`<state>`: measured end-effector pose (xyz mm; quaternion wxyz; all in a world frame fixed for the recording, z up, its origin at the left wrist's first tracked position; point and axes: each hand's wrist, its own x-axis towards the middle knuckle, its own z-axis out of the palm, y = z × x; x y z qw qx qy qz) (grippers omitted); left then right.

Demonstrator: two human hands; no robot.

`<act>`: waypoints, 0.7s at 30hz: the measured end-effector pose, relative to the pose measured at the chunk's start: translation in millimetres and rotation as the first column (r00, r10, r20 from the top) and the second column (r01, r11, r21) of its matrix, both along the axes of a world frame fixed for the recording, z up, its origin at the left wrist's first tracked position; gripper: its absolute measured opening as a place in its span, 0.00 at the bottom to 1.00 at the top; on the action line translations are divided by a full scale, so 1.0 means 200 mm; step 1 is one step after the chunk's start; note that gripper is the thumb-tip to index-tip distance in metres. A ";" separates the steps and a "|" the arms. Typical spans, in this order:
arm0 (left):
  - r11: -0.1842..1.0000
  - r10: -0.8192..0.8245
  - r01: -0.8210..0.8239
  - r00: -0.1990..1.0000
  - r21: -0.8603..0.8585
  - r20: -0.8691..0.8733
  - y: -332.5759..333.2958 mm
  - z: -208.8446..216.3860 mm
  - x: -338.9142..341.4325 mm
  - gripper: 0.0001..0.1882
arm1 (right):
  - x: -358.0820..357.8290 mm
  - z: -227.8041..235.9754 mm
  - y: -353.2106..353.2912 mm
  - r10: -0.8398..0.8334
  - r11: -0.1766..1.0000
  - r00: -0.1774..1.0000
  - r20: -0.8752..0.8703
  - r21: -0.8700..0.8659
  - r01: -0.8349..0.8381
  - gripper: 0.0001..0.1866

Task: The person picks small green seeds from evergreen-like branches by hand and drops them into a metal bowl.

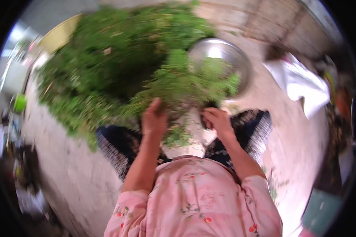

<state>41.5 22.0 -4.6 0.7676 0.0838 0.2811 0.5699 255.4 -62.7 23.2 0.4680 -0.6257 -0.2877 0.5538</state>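
My left hand (154, 117) is closed around the near end of some leafy green stems (182, 85). Their feathery tops spread up and right, partly over a shiny metal bowl (241, 59). To the right, my right hand (219, 120) has its fingers curled and pressed together beside a dark patch. Blur hides what, if anything, it grips. A large heap of leafy greens (79, 75) lies ahead and to the left, reaching close to my left hand. Small leafy bits (177, 135) lie on the floor between my knees.
The pale floor (63, 166) stretches around me. Behind the heap at far left shows a yellow basin rim (59, 33). A white sheet or bag (298, 83) lies at right, near a wall (273, 19). A green cup-like thing (19, 103) stands among clutter at left.
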 end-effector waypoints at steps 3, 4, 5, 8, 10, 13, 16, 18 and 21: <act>0.997 -0.057 0.053 0.996 0.060 0.062 -0.01 0.08 -0.08 0.06 | 0.02 0.15 0.01 -0.072 0.995 0.997 -0.040 0.063 0.074 0.08; 0.995 -0.056 0.059 0.998 0.087 -0.028 0.00 0.14 -0.05 0.10 | 0.09 0.19 -0.01 -0.141 0.981 0.949 -0.283 0.088 0.172 0.09; 0.991 -0.029 0.047 0.991 0.128 -0.133 0.00 0.17 -0.03 0.14 | 0.14 0.29 -0.03 -0.265 0.958 0.942 -0.208 0.058 0.282 0.09; 0.975 -0.099 0.147 0.958 0.165 -0.269 0.03 0.15 0.03 0.21 | 0.51 0.30 -0.25 -0.573 0.749 0.791 -0.216 0.253 0.612 0.06; 0.971 -0.113 0.170 0.947 0.170 -0.301 0.06 0.12 0.00 0.20 | 0.73 0.24 -0.43 -0.755 0.538 0.602 -0.260 0.281 0.795 0.07; 0.984 -0.049 0.113 0.916 0.138 -0.399 0.09 0.19 -0.02 0.16 | 1.14 -0.07 -0.96 -0.948 0.318 0.294 0.122 0.314 0.894 0.05; 0.981 -0.066 0.127 0.931 0.148 -0.358 0.16 0.25 -0.07 0.12 | 1.42 -0.45 -1.64 -0.828 0.099 -0.047 0.558 0.228 0.969 0.07; 0.985 0.019 0.051 0.915 0.163 -0.403 0.23 0.31 -0.15 0.12 | 1.32 -0.59 -2.00 0.035 0.109 0.103 0.994 -0.106 0.988 0.13; 0.983 0.114 -0.049 0.920 0.180 -0.375 0.37 0.28 -0.31 0.11 | 1.08 -0.56 -2.15 0.682 0.080 0.330 0.653 -0.515 0.853 0.10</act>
